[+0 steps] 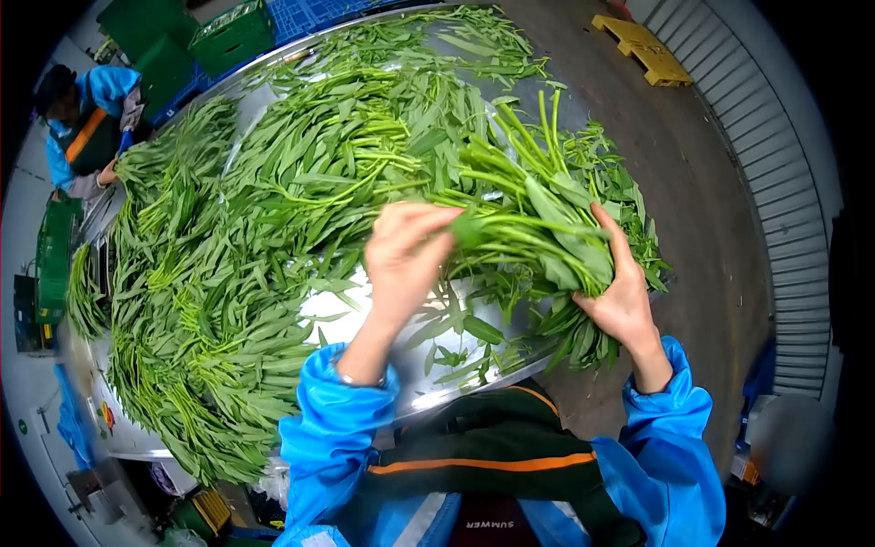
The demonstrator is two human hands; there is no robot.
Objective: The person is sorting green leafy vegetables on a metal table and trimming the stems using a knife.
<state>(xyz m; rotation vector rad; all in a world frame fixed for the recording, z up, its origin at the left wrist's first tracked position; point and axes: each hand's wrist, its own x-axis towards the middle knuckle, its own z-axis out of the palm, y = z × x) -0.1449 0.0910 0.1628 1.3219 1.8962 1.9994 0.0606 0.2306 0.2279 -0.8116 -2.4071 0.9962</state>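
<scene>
My right hand is wrapped round the cut end of a bunch of water spinach, thumb below and fingers on the far side. Its stems and long leaves spread up and to the left, above the metal table. At the bunch's left side my left hand is closed, with its fingertips pinching a green leafy bit of it; motion blurs this hand. Beneath and around the bunch lie loose leaves. A large heap of water spinach covers the table to the left.
Across the table at the far left, a person in blue sleeves handles greens. Green crates stand at the back left on blue pallets. A yellow pallet lies on the floor at the back right, near a ribbed grey shutter.
</scene>
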